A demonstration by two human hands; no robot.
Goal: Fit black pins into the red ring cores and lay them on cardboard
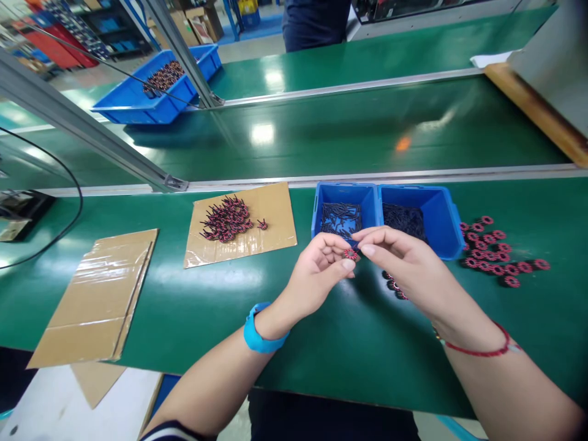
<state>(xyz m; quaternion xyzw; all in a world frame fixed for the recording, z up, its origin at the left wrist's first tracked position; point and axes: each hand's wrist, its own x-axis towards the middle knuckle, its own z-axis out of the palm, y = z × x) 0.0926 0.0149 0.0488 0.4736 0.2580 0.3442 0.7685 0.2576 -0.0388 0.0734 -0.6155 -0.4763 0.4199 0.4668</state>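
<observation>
My left hand (321,266) pinches a small red-and-black wound ring (350,253) in front of the blue bins. Close against it, my right hand (399,260) has thumb and forefinger pressed together at the ring's upper edge, on something thin and dark, too small to make out fully. Behind the hands, the left blue bin (346,193) holds short black tubes (340,215), and the right blue bin (438,214) holds more black pieces (404,219). Several similar rings (493,252) lie right of the bins. A few more, partly hidden, sit beneath my right hand.
A cardboard sheet (271,211) bears a pile of rings with black leads (227,218). Folded cardboard (92,300) lies at the left. Beyond the metal rail, a large blue tray (133,110) holds many parts, near a slanted metal post (114,141). A person (315,24) stands across the line.
</observation>
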